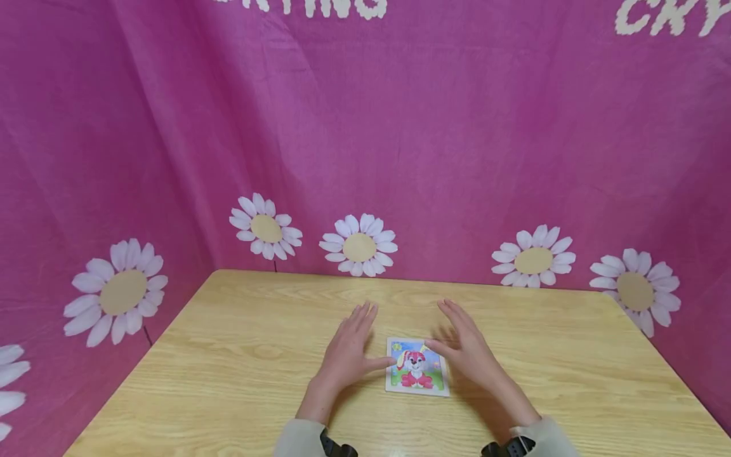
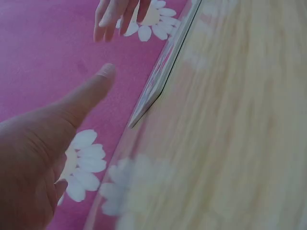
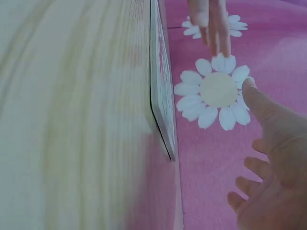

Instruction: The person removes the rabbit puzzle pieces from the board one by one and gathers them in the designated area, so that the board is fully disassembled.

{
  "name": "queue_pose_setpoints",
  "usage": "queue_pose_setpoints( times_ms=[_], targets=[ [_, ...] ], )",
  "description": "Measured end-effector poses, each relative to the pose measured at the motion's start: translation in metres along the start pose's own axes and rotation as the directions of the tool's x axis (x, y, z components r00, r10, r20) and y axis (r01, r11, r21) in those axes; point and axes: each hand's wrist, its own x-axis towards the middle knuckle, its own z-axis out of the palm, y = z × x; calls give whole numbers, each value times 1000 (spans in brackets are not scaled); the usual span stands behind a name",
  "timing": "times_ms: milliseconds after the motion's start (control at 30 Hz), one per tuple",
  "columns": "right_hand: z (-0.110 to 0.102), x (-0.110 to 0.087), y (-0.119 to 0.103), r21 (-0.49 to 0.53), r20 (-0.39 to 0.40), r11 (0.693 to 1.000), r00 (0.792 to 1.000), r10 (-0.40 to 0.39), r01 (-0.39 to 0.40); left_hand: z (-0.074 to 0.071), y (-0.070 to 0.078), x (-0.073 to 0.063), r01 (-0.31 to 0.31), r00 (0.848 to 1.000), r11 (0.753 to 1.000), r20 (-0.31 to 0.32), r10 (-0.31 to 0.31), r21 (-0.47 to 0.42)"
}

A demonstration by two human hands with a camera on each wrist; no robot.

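A square picture puzzle board [image 1: 417, 374] with a red-and-white cartoon rabbit and a pale border lies flat on the wooden table. On its left is my left hand [image 1: 346, 355], fingers extended and thumb pointing over the board's left edge. My right hand [image 1: 469, 352] is on the other side, its thumb over the upper right corner. Both hands hold nothing and hover above the tabletop. From the left wrist view the board [image 2: 165, 72] appears as a thin slab, with the left thumb apart from it. The right wrist view shows the board's edge [image 3: 162, 91] and the right hand [image 3: 278, 158] spread beside it.
The light wooden table [image 1: 228, 355] reaches back to a magenta cloth [image 1: 434, 139] printed with white daisies and letters. The cloth also hangs along the left side. Dark straps [image 1: 516, 446] sit at both wrists, by pale sleeves.
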Motion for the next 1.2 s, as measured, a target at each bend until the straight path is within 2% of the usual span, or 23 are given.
queue_pose_setpoints(
  times_ms=[267,467,667,1033,1200],
  targets=[
    [15,9,-2,30,44,994,993,-109,108,8,-1,-1,30,992,996,121,-20,-82],
    [23,13,-1,97,131,991,985,-108,96,12,-1,-3,22,986,997,169,-9,-73],
    [29,16,-2,33,164,992,979,-122,118,16,1,-3,13,977,998,211,-1,-58],
    [38,24,-5,-16,237,986,959,-157,165,19,-4,-4,11,974,999,228,-2,-37],
    [40,28,-5,-15,284,991,951,-121,131,21,-4,-3,11,975,999,221,-2,-38]
  ],
)
